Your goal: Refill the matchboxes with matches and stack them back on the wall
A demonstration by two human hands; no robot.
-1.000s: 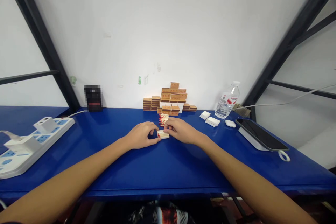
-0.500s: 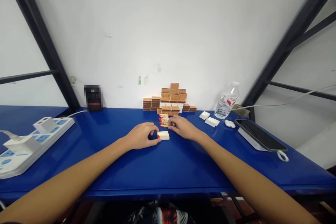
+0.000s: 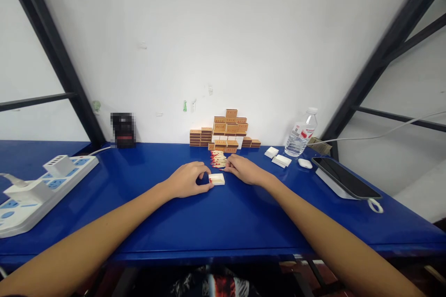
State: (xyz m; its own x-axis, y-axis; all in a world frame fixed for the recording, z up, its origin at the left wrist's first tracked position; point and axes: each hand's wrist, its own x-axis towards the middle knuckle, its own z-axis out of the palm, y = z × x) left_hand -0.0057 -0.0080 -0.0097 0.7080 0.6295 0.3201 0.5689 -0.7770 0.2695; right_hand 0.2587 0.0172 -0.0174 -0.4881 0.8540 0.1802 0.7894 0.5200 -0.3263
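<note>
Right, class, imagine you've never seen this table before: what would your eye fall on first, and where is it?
Probably the stacked orange matchboxes, against the pale wall at the back of the blue table. Just in front lies a heap of red-tipped matches, with the right hand at its right side. Nearer, the left hand is at the left end of a small white tray.

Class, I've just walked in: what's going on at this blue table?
A person's left hand is at the left end of a small white tray that holds some matches. Their right hand is at the right edge of a loose match pile; whether it grips one is unclear. Stacked matchboxes stand behind, by the wall.
</note>
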